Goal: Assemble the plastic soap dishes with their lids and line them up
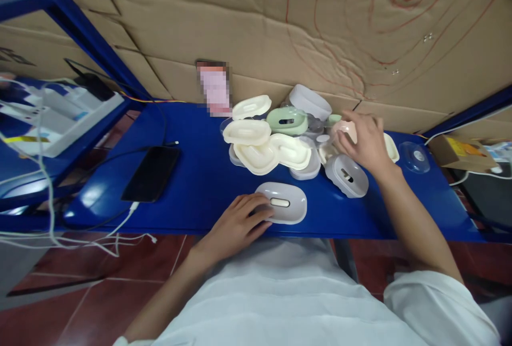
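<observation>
At the table's front edge, my left hand (244,219) grips the left end of a pale grey oval dish (296,210). A cream-coloured bar sits in the slot at the middle of that dish. My right hand (366,141) is over the right side of a heap of parts, thumb and fingers around a peach-coloured piece (346,130). Below it a second grey oval piece (347,176) lies tilted, with a dark slot. To the left are cream oval trays (256,157), a green slotted piece (287,121) and a grey oval shell (310,102).
A black phone (151,174) with a white cable lies on the blue table (200,186) at left. Another phone (215,89) leans against the cardboard wall (248,26). A clear lid (414,157) lies right of the heap. An open carton (460,154) stands at far right.
</observation>
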`<state>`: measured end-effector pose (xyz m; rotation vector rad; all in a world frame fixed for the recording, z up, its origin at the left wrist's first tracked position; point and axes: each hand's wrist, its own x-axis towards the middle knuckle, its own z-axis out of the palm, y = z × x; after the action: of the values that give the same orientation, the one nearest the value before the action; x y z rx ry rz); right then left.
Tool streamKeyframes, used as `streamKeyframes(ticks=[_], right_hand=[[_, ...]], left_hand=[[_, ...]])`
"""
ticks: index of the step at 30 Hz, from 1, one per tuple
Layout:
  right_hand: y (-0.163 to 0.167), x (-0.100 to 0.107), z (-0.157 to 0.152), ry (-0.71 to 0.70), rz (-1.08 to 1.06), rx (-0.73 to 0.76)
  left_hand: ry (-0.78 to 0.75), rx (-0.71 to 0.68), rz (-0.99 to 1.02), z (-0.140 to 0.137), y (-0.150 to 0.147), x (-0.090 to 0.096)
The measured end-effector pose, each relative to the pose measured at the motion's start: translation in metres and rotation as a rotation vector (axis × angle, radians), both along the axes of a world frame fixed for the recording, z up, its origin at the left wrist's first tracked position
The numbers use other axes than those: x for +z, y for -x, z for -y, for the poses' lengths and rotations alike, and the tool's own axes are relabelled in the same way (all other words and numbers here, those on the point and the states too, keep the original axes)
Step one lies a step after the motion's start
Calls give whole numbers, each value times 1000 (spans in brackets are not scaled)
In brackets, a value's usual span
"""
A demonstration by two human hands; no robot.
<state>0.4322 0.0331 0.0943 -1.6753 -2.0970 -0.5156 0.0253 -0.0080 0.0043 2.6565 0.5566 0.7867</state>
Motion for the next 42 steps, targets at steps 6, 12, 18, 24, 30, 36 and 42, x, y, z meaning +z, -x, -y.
streamKeyframes(ticks=[6, 12, 18, 24, 30, 36, 42], right_hand=[[13, -8, 7, 347, -51, 264], [31, -16, 17, 426, -67, 307], [56, -16, 33, 354, -12, 319], [66, 2, 60, 204, -363, 308], [96, -11, 122, 537, -1245, 317], [130, -61, 138, 573, -1448, 195], [116, -68, 139, 285, -771, 48]], left_hand=[[5, 2, -7, 1, 0, 2], [36, -21, -5, 0, 1, 4], [21, -11, -9, 0, 1, 0], [-46, 65, 23, 4, 4, -4], [-36, 189, 206, 8, 9, -14], [18, 63, 78, 2, 5, -8], [76, 70, 58, 1, 5, -2]])
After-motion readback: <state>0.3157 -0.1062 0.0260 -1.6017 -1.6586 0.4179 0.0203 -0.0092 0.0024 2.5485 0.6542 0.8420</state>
